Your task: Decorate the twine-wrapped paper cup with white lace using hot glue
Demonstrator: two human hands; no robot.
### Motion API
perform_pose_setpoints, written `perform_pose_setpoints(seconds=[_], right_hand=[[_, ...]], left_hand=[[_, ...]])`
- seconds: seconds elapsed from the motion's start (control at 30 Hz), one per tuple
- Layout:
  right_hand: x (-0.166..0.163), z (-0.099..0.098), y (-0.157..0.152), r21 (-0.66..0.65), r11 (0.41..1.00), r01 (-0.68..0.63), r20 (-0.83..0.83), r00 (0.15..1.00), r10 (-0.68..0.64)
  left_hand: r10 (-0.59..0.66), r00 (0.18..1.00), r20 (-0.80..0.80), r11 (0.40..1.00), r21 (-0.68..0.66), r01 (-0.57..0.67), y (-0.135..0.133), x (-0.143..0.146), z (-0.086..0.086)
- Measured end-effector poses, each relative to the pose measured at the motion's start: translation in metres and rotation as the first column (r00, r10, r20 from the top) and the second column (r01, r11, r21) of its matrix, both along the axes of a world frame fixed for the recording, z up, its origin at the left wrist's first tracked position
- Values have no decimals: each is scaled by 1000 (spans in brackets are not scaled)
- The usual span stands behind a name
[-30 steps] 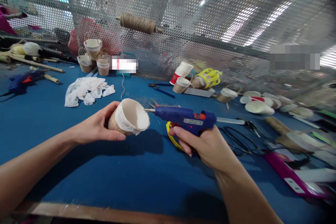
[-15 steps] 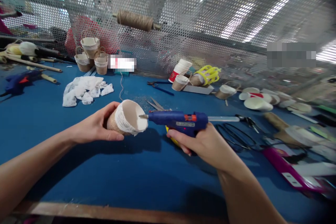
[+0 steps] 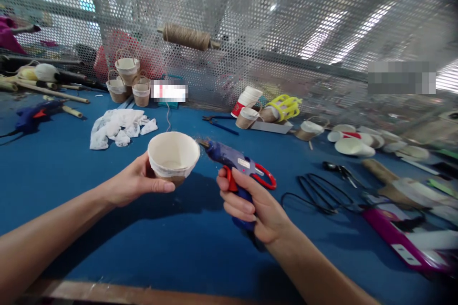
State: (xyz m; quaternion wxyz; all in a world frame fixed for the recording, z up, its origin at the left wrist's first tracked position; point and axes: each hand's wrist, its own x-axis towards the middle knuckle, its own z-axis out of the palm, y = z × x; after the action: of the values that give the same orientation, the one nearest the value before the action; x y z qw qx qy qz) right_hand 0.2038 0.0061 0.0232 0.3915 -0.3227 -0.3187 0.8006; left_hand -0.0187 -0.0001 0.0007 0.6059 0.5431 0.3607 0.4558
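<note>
My left hand (image 3: 138, 181) is wrapped round a paper cup (image 3: 173, 152) covered outside in brown twine, with a white lace band under its rim. The cup's open mouth faces up and toward me. In my right hand (image 3: 255, 205) is a blue glue gun (image 3: 234, 157) with a red trigger, fingers closed round its handle. Its nozzle points left and lies just right of the cup's rim; I cannot tell whether they touch. A red loop handle (image 3: 266, 177), seemingly of scissors, shows behind the gun, the rest hidden.
White lace scraps (image 3: 119, 126) lie at back left, before finished little buckets (image 3: 141, 93). A second glue gun (image 3: 37, 115) rests far left. Pliers (image 3: 222, 124), paper cups (image 3: 246, 100), a black cable (image 3: 318, 195) and a purple power strip (image 3: 397, 243) are around. A perforated metal screen stands behind.
The cup has turned more upright, its mouth now facing up. The glue gun's nozzle has left the cup's inside and moved right, and the gun now tilts with its nozzle raised.
</note>
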Motion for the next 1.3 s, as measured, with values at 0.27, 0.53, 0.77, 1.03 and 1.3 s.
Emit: perform_pose_setpoints(seconds=[0.27, 0.53, 0.77, 1.03, 1.3], right_hand=[[-1, -2, 0, -94, 995, -19, -79, 997, 11], [-2, -5, -4, 191, 979, 65, 158, 983, -96], [11, 4, -4, 583, 795, -168, 645, 690, -328], [21, 18, -2, 632, 735, -246, 672, 646, -362], [25, 17, -1, 563, 744, -361, 783, 519, -341]], left_hand=[[-18, 1000, -7, 999, -49, 18, 0, 1, -4], [-23, 1000, 12, 999, -41, 23, 1, 0, -5], [-5, 993, -114, 999, 43, 10, 5, -5, -5], [28, 965, -260, 991, 130, 6, 7, -10, 3], [9, 950, -311, 990, 136, 35, 8, -13, -1]])
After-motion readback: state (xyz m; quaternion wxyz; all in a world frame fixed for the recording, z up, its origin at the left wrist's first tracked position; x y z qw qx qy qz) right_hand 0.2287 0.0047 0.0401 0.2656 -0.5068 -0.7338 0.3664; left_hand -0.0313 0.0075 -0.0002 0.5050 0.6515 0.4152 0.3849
